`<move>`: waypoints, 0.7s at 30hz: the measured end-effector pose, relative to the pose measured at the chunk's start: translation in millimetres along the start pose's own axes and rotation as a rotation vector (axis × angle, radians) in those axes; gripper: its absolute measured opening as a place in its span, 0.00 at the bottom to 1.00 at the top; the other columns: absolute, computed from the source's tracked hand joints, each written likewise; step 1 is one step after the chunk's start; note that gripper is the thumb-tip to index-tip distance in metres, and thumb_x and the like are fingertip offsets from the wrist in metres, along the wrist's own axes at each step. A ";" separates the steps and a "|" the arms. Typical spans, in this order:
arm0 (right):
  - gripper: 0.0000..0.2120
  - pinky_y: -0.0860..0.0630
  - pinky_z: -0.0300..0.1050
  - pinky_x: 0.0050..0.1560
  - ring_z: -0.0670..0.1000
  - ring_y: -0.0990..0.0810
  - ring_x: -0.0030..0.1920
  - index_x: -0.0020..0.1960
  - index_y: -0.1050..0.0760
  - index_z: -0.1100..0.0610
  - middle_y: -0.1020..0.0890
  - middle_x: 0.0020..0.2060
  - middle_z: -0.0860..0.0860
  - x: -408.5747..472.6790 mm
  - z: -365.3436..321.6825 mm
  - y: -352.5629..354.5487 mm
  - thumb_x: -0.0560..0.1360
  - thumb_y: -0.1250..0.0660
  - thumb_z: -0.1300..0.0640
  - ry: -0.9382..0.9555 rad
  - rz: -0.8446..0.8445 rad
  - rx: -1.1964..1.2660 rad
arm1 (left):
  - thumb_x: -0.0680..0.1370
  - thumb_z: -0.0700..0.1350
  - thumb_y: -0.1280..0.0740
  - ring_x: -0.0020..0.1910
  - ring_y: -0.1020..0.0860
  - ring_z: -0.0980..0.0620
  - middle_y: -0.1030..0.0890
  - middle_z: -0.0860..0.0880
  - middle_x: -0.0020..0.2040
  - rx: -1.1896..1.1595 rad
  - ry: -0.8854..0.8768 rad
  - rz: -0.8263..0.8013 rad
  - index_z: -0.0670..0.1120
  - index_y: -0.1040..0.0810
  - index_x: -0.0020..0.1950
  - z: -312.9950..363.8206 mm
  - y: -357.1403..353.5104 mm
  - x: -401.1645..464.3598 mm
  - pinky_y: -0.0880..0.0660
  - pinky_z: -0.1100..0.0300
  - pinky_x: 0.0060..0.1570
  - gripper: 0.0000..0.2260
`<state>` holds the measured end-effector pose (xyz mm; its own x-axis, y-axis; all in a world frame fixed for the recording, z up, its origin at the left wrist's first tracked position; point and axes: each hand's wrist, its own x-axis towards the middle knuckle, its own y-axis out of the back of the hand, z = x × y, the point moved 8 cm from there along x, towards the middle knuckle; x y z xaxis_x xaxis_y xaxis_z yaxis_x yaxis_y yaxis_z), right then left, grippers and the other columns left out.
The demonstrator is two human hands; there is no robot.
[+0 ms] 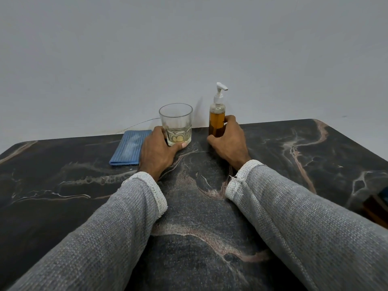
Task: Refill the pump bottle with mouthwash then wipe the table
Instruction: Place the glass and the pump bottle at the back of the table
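Your left hand (158, 151) grips the glass (176, 123), fingers curled round its lower body with the thumb across the front of its base. Your right hand (228, 140) grips the pump bottle (217, 117), fingers wrapped round its lower half. Both vessels stand upright on the dark marbled surface (294, 164), near its far edge and a little apart.

Progress: the bottle shows amber liquid nearly to its shoulder, and the white pump head (220, 90) is seated on the neck. The glass holds only a shallow pale layer at the bottom. Judged from this, the refill appears largely done. The wipe remains: the folded blue cloth (130, 148) lies flat just left of your left hand, untouched.

Limits of view: no spill can be made out against the patterned surface. A dark object (376, 208) is cut off at the right edge and cannot be identified.
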<state>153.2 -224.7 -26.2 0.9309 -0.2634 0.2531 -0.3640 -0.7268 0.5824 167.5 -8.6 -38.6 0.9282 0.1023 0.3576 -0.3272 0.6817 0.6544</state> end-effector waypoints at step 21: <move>0.32 0.27 0.55 0.65 0.58 0.26 0.64 0.71 0.38 0.56 0.27 0.66 0.55 1.6 1.3 1.8 0.72 0.27 0.55 -0.017 0.028 -0.010 | 0.67 0.62 0.25 0.56 0.22 0.47 0.19 0.49 0.60 0.005 0.010 -0.004 0.47 0.28 0.63 -0.4 -1.1 0.7 0.26 0.54 0.50 0.31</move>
<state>154.0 -227.2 -25.7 0.9208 -0.2939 0.2564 -0.3899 -0.7129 0.5829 168.6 -9.0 -39.4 0.9312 0.1065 0.3485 -0.3243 0.6786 0.6590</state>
